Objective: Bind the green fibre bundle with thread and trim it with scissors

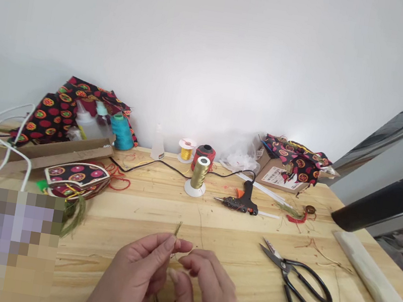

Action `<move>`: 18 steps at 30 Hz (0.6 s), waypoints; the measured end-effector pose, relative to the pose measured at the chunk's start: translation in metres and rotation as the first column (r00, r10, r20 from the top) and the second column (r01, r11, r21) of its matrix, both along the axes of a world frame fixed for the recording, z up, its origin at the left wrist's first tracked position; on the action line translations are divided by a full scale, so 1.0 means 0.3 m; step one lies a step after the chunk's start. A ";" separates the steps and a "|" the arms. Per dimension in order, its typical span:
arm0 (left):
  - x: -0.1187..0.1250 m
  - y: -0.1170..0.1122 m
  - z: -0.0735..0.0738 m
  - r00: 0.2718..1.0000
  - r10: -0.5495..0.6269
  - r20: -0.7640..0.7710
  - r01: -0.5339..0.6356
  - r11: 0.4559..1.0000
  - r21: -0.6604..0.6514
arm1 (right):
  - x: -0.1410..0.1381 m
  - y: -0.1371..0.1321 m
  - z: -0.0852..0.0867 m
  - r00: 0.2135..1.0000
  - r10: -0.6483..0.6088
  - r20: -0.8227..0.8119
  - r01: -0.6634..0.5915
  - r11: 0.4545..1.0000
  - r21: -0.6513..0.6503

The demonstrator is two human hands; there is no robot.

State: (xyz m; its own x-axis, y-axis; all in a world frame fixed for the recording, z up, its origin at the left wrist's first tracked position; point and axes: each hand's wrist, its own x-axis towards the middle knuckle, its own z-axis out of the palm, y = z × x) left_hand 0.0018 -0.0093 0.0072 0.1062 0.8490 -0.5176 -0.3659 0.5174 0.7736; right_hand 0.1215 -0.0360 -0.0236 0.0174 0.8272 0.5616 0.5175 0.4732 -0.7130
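Observation:
My left hand (139,274) is closed, thumb and forefinger pinching a small bundle of olive-green threads (178,228) whose cut ends stick up above the fingertips. Close beside it, my right hand (208,287) has its fingers curled in toward the bundle, around a fine thread that is hard to see. A thin thread (201,220) runs over the table from the gold thread spool (200,174) toward my right hand. More dark strands hang below my left hand. To the right of both hands lie black-handled scissors (285,270), blades slightly parted.
A black glue gun (243,201) lies behind the hands, its cord running left. Red (204,157), yellow (186,152) and teal (123,132) spools stand near the wall. Patterned pouch (77,178) and white cable (0,139) are left; cardboard box (282,174) and white strip (373,275) right.

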 end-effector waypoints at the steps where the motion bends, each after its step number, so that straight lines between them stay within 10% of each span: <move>1: 0.000 -0.001 -0.001 1.000 0.002 -0.023 -0.001 0.999 0.034 | 0.013 0.006 0.011 1.000 -0.011 -0.011 0.011 1.000 0.007; 5: 0.007 -0.010 -0.003 0.988 -0.020 -0.152 0.045 0.986 0.163 | 0.046 0.038 0.069 0.969 -0.048 -0.243 -0.020 0.963 -0.270; 8: 0.016 -0.021 -0.003 0.970 -0.049 -0.239 0.097 0.976 0.197 | 0.041 0.060 0.109 0.859 -0.060 -0.508 -0.246 0.822 -0.513; 13: 0.016 -0.030 -0.005 0.959 -0.080 -0.270 0.141 0.967 0.214 | 0.021 0.073 0.130 0.664 -0.101 -0.741 -0.470 0.714 -0.519; 18: 0.015 -0.028 -0.010 0.981 -0.071 -0.180 0.108 0.973 0.203 | 0.021 0.072 0.119 0.679 -0.134 -0.722 -0.436 0.718 -0.543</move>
